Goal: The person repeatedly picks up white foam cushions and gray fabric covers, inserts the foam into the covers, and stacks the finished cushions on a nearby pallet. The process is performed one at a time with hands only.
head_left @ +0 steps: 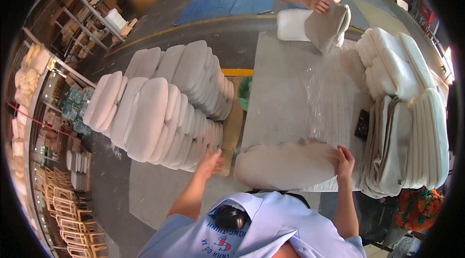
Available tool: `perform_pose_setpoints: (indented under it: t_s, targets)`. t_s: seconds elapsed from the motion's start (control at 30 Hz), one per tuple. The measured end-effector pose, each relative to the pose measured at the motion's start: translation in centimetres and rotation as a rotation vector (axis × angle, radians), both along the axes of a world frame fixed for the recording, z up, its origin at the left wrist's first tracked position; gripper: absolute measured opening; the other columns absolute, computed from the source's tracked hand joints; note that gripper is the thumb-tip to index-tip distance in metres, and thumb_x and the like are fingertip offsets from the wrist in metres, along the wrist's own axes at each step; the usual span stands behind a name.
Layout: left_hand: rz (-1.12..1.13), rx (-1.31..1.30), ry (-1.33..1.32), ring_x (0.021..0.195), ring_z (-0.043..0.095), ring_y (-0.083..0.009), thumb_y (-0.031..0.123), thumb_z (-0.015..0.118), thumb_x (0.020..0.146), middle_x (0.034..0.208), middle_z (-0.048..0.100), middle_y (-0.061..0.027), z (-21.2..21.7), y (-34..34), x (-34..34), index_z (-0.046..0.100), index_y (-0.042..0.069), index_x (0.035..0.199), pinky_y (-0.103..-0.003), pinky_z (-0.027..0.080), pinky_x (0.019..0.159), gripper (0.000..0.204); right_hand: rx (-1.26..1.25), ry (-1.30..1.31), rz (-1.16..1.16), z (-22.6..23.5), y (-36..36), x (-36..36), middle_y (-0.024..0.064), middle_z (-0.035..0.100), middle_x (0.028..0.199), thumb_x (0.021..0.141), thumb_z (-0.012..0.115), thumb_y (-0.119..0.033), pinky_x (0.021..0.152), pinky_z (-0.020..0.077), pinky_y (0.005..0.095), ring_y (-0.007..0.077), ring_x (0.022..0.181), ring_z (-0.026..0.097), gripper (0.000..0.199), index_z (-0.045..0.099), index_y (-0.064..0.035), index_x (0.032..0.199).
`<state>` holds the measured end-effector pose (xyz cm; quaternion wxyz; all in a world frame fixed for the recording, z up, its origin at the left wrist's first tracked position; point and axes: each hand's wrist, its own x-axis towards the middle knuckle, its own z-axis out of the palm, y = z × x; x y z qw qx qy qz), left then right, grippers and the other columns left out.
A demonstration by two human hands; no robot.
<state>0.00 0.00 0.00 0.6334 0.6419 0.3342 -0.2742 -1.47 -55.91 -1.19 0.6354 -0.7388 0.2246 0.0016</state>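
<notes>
A padded light-beige cushion (286, 165) with rounded ends lies across the near end of the table, close to my body. My right hand (345, 162) pinches its right end, with fingers curled at the edge. My left hand (210, 163) is off the cushion, to the left of the table, slightly blurred with its fingers stretched out. It holds nothing and is nearest to the tall stacks of pale cushions (150, 117). Across the table, a co-worker in a blue shirt grips a grey fabric cover (329, 28) over a white pad (293, 24).
Folded grey covers (387, 146) and white padding (395, 66) are piled along the table's right side. A small black object (362, 125) lies beside them. Plastic film covers part of the tabletop (276, 98). A green bin (244, 93) stands at its left edge; wooden frames (72, 214) are stacked far left.
</notes>
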Motion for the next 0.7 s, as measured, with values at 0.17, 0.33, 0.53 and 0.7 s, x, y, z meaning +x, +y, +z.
perform_pose_setpoints:
  t_s: [0.17,0.33,0.53,0.7]
  targets:
    - [-0.008,-0.217,0.017,0.128,0.062,-0.0325,0.05,0.073,0.099,0.148,0.059,-0.0182,-2.9,-6.9,-3.7,0.029,0.011,0.165,-0.051,0.053,0.105,0.088,0.255,-0.085,-0.562,-2.8,3.6,-3.2,0.0096,0.067,0.132,0.103,0.068,-0.038,0.104,0.0481,0.0386,0.0227,0.117,0.063,0.053,0.062,-0.0021,0.142]
    - [-0.042,-0.31,-0.096,0.139,0.055,-0.0359,0.037,0.074,0.1,0.156,0.051,-0.0211,-2.5,-5.9,-2.6,0.031,0.0,0.163,-0.051,0.05,0.112,0.084,0.785,-0.225,-0.599,-2.7,7.5,-8.4,0.0109,0.066,0.135,0.101,0.064,-0.056,0.109,0.0495,0.049,0.0302,0.127,0.061,0.059,0.06,-0.0091,0.136]
    - [-0.189,-0.277,-0.204,0.133,0.06,-0.0335,0.037,0.066,0.105,0.15,0.057,-0.0208,1.2,-8.2,-0.9,0.038,-0.003,0.158,-0.049,0.052,0.109,0.072,0.748,-0.274,-0.841,-0.7,14.6,-13.1,0.0122,0.06,0.144,0.105,0.067,-0.034,0.113,0.0477,0.0514,0.0313,0.133,0.057,0.057,0.046,-0.0084,0.151]
    - [-0.21,-0.229,-0.159,0.127,0.064,-0.034,0.04,0.064,0.105,0.143,0.062,-0.0216,1.0,-7.8,-0.3,0.044,-0.006,0.154,-0.049,0.056,0.103,0.07,0.988,-0.227,-0.89,1.9,20.2,-14.1,0.0139,0.057,0.146,0.099,0.075,-0.019,0.112,0.0469,0.0617,0.0363,0.134,0.056,0.065,0.042,-0.0138,0.154]
